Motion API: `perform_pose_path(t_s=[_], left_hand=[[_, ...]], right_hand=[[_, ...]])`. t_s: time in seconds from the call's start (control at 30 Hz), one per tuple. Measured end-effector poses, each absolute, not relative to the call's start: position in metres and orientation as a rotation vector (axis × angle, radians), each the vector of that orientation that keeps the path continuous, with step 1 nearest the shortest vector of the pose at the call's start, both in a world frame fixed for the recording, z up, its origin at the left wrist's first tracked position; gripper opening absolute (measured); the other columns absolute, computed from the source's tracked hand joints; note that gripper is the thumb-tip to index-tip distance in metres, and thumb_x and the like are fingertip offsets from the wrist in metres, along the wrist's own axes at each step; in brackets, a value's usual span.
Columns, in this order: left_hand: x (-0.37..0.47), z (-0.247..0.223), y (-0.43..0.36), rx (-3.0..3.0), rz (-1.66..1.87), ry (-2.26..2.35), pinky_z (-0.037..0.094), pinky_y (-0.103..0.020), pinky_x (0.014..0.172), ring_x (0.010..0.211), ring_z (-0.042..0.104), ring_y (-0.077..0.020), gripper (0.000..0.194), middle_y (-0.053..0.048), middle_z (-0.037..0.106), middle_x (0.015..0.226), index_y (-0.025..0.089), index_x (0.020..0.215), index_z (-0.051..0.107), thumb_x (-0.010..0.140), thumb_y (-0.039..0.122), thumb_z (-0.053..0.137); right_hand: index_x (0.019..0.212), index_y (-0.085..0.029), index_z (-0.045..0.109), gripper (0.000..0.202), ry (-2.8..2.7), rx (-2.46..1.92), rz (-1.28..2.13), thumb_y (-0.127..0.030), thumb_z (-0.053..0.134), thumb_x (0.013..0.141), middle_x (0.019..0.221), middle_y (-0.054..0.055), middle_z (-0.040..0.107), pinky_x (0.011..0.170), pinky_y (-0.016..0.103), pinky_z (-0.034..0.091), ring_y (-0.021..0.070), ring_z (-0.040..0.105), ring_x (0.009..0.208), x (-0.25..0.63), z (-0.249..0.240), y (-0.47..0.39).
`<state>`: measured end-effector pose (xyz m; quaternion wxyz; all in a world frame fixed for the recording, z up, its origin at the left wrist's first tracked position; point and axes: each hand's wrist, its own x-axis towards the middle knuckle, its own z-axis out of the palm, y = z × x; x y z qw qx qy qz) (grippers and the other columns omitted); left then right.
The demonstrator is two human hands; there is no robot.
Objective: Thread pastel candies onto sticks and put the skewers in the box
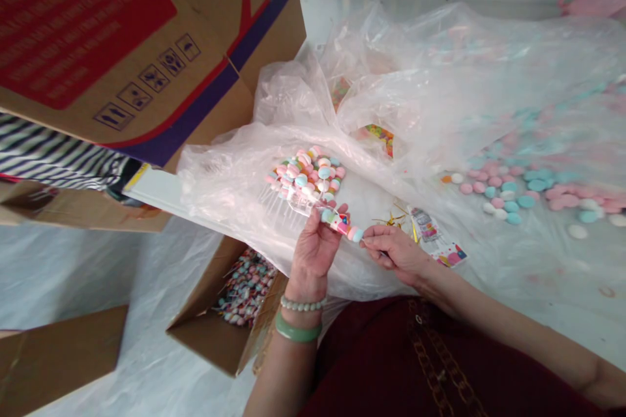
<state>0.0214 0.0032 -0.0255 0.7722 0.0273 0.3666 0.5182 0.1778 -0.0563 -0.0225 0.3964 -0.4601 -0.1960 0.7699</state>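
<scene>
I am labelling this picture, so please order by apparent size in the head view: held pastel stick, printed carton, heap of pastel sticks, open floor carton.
1. Printed carton
2. Open floor carton
3. Heap of pastel sticks
4. Held pastel stick

My left side is walled off by the tall brown cardboard box with red and purple print [205, 26]. Beyond my hands, a heap of pastel beads on clear sticks [308, 176] blocks a low path, with bulky folds of translucent plastic sheeting [293, 91] behind it. Between that heap and the shiny gold ties [394, 218] I have a narrow, flatter lane. Right of the lane, the small printed cards [435, 234] lie low; farther right, loose pastel discs [508, 189] crowd the sheeting. Nearer me, below those discs, the plastic flattens into my widest passage. Past the table's [156, 192] left edge, an open brown carton [195, 329] sits lower.
</scene>
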Motion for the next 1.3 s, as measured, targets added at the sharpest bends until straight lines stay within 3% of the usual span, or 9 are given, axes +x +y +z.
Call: perform_pose_path(t_s=[0.1, 0.27, 0.5, 0.6, 0.8, 0.93, 1.07, 1.3], left_hand=[[0.023, -0.022, 0.006, 0.045, 1.244, 0.826, 0.049, -0.038, 0.089, 0.092, 0.066, -0.0185, 0.013, -0.001, 0.069, 0.085, 0.018, 0.083, 0.064, 0.089, 0.016, 0.052], [0.033, -0.022, -0.004, 0.286, 1.280, 0.796, 0.052, -0.028, 0.073, 0.086, 0.067, -0.0183, 0.009, -0.003, 0.070, 0.086, 0.017, 0.090, 0.065, 0.081, 0.018, 0.065], [0.040, -0.023, -0.012, 0.119, 1.071, 0.874, 0.052, -0.034, 0.083, 0.086, 0.068, -0.0199, 0.013, -0.008, 0.071, 0.088, 0.012, 0.089, 0.065, 0.088, 0.021, 0.056], [0.034, -0.022, -0.006, 0.076, 1.135, 0.860, 0.050, -0.038, 0.089, 0.092, 0.067, -0.0205, 0.015, -0.005, 0.071, 0.090, 0.015, 0.090, 0.065, 0.090, 0.020, 0.051], [0.012, -0.024, 0.007, 0.125, 1.084, 0.716, 0.046, -0.049, 0.093, 0.096, 0.066, -0.0229, 0.025, -0.002, 0.072, 0.092, 0.023, 0.099, 0.067, 0.093, 0.036, 0.046], [0.006, -0.027, 0.008, 0.210, 1.006, 0.712, 0.049, -0.046, 0.086, 0.088, 0.067, -0.0247, 0.022, -0.003, 0.070, 0.085, 0.020, 0.088, 0.067, 0.088, 0.037, 0.054], [0.008, -0.028, 0.010, 0.135, 1.124, 0.741, 0.048, -0.041, 0.088, 0.085, 0.067, -0.0195, 0.024, 0.001, 0.068, 0.078, 0.019, 0.077, 0.064, 0.091, 0.034, 0.051], [0.017, -0.024, 0.010, 0.073, 1.241, 0.729, 0.046, -0.038, 0.093, 0.087, 0.066, -0.0154, 0.029, 0.002, 0.068, 0.078, 0.020, 0.079, 0.064, 0.094, 0.034, 0.044]], right_hand=[[0.068, -0.014, 0.059, 0.014, -0.520, -1.203, 1.886, -0.025, 0.065, 0.066, 0.044, -0.008, 0.042, 0.036, 0.020, 0.009, 0.0017, 0.025, 0.033, 0.174, -0.023, -0.056], [0.065, -0.014, 0.057, 0.014, -0.505, -1.178, 1.877, -0.025, 0.065, 0.067, 0.046, -0.007, 0.043, 0.036, 0.020, 0.009, 0.0017, 0.026, 0.034, 0.173, -0.025, -0.054], [0.067, -0.015, 0.058, 0.011, -0.619, -1.129, 1.789, -0.025, 0.062, 0.071, 0.048, -0.007, 0.042, 0.038, 0.020, 0.014, 0.0032, 0.028, 0.038, 0.174, -0.024, -0.057], [0.065, -0.016, 0.057, 0.013, -0.699, -1.252, 1.725, -0.026, 0.061, 0.072, 0.047, -0.008, 0.041, 0.039, 0.020, 0.016, 0.0041, 0.031, 0.039, 0.173, -0.021, -0.058], [0.066, -0.015, 0.059, 0.011, -0.645, -1.225, 1.830, -0.025, 0.062, 0.068, 0.043, -0.008, 0.039, 0.038, 0.021, 0.012, 0.0038, 0.026, 0.037, 0.174, -0.017, -0.056], [0.068, -0.014, 0.061, 0.011, -0.605, -1.141, 1.930, -0.025, 0.063, 0.067, 0.041, -0.008, 0.040, 0.037, 0.021, 0.010, 0.0030, 0.023, 0.036, 0.177, -0.018, -0.055], [0.068, -0.014, 0.061, 0.012, -0.609, -1.175, 1.927, -0.025, 0.063, 0.067, 0.042, -0.008, 0.040, 0.037, 0.020, 0.011, 0.0029, 0.024, 0.036, 0.177, -0.020, -0.054], [0.068, -0.014, 0.061, 0.011, -0.607, -1.184, 1.892, -0.025, 0.063, 0.066, 0.042, -0.008, 0.040, 0.037, 0.020, 0.011, 0.0028, 0.025, 0.036, 0.176, -0.022, -0.052]])
